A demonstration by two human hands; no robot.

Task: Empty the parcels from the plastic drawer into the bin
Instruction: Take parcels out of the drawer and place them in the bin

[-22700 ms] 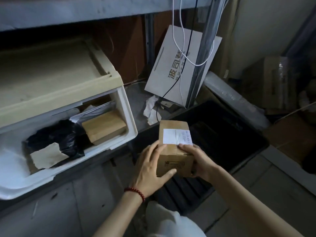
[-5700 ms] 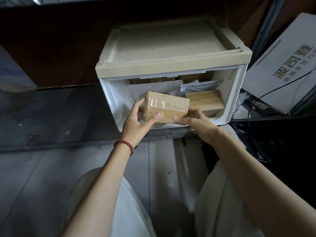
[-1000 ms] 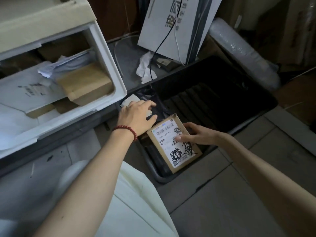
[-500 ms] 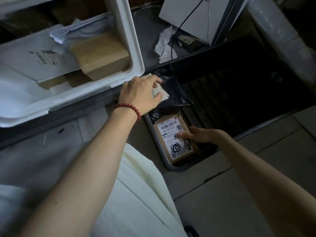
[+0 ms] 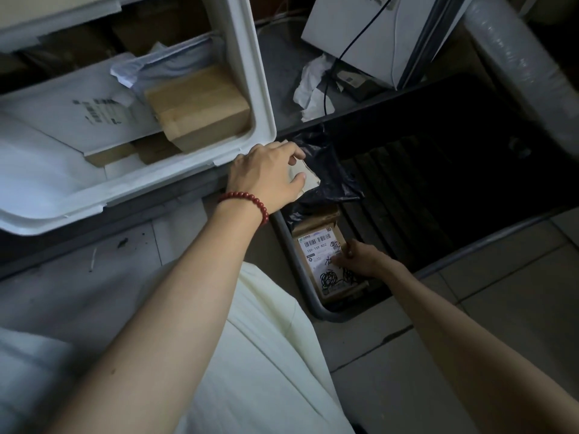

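Observation:
The white plastic drawer (image 5: 263,89) stands pulled out at the upper left. In it lie a brown cardboard parcel (image 5: 200,104), a white mailer (image 5: 81,114) and more parcels underneath. The black bin (image 5: 454,170) sits on the floor to its right. At the bin's near corner lies a brown box with a white label (image 5: 316,245). My right hand (image 5: 363,258) rests on that box, its fingers curled at the box's right edge. My left hand (image 5: 266,177) grips the pale label of a black plastic parcel (image 5: 329,177) at the bin's left edge.
A white printed carton (image 5: 385,32) leans behind the bin, with black cables and crumpled white paper (image 5: 310,89) beside it. A wrapped roll (image 5: 526,64) lies at the upper right. Grey floor tiles (image 5: 470,308) spread in front. My pale trousers fill the lower left.
The labelled brown box has gone down from above the bin's corner onto its bottom with my right hand on it. My left hand stays on the black parcel.

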